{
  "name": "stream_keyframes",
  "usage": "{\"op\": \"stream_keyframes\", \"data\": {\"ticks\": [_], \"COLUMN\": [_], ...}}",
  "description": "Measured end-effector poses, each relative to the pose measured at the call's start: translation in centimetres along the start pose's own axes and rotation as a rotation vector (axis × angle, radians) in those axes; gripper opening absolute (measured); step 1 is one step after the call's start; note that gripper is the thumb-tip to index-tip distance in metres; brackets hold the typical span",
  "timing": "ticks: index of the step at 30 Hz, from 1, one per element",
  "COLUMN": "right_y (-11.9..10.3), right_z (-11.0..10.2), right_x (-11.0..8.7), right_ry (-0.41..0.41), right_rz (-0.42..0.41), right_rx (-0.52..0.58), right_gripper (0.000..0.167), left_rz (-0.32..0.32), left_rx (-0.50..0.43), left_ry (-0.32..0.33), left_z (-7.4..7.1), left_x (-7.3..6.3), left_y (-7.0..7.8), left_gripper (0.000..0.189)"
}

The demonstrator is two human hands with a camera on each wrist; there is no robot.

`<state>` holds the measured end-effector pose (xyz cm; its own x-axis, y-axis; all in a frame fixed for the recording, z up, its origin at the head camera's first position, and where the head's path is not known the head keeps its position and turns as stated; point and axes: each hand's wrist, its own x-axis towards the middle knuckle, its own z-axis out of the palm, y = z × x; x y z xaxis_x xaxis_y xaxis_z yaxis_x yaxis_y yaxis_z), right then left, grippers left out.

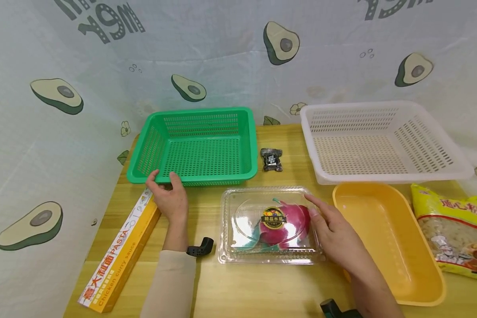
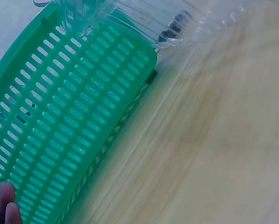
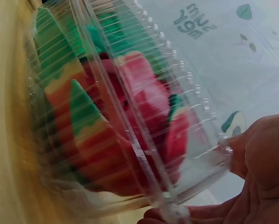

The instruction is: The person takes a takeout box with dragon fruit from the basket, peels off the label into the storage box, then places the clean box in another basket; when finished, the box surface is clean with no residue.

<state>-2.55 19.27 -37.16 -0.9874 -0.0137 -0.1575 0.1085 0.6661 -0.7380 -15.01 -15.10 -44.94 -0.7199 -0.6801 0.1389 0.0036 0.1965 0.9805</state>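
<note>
A clear plastic clamshell box (image 1: 230,221) with a round label lies on the table, holding a pink and green toy dragon fruit (image 3: 144,102). My right hand (image 1: 334,232) grips its right edge, thumb over the lid and index finger along the far corner. Other fingers sit by the corner rim in the right wrist view. At the front rim of a green slotted basket (image 1: 192,179), my left hand (image 1: 170,201) has its fingers loosely spread, with nothing in them. Below that hand lies a long pasta box (image 1: 119,256). Whether the left fingertips touch the basket, I cannot tell.
A small dark wrapped packet (image 1: 271,159) lies between the green basket and a white slotted basket (image 1: 316,170). To the right stand an orange-yellow tub (image 1: 393,234) and a yellow pasta bag (image 1: 455,232). A printed cloth (image 1: 230,44) hangs behind the table.
</note>
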Motion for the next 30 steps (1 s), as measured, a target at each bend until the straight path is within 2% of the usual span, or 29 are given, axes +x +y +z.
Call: {"op": "stream_keyframes", "data": {"ticks": [4, 10, 20, 22, 24, 26, 30], "right_y": [-0.3, -0.5, -0.7, -1.0, -1.3, -1.7, -2.6], "right_z": [-0.9, -2.2, -4.1, -4.4, -4.7, -5.0, -5.2], "right_x": [-0.5, -0.5, 0.8, 1.1, 1.4, 1.8, 2.5], "right_ry": [0.011, 0.050, 0.143, 0.158, 0.166, 0.169, 0.143], "right_rz": [0.001, -0.055, -0.193, -0.238, -0.281, -0.326, -0.414], "right_rx": [-0.031, -0.074, -0.072, -0.082, -0.099, -0.119, -0.174], "right_gripper": [0.051, 0.049, 0.045, 0.043, 0.042, 0.042, 0.043], "left_rz": [0.007, 0.067, 0.109, 0.135, 0.167, 0.219, 0.305], "left_rx": [0.087, 0.214, 0.318, 0.309, 0.250, 0.137, -0.094], "left_ry": [0.009, -0.001, -0.132, -0.148, -0.183, -0.242, -0.404], "left_z": [-0.2, -0.7, -2.2, -2.5, -2.7, -2.7, -2.4], "left_x": [-0.2, -0.9, -2.5, -2.8, -3.1, -3.4, -4.0], "left_y": [0.3, 0.9, 2.8, 3.2, 3.6, 3.9, 3.8], "left_gripper": [0.053, 0.061, 0.079, 0.080, 0.078, 0.074, 0.062]}}
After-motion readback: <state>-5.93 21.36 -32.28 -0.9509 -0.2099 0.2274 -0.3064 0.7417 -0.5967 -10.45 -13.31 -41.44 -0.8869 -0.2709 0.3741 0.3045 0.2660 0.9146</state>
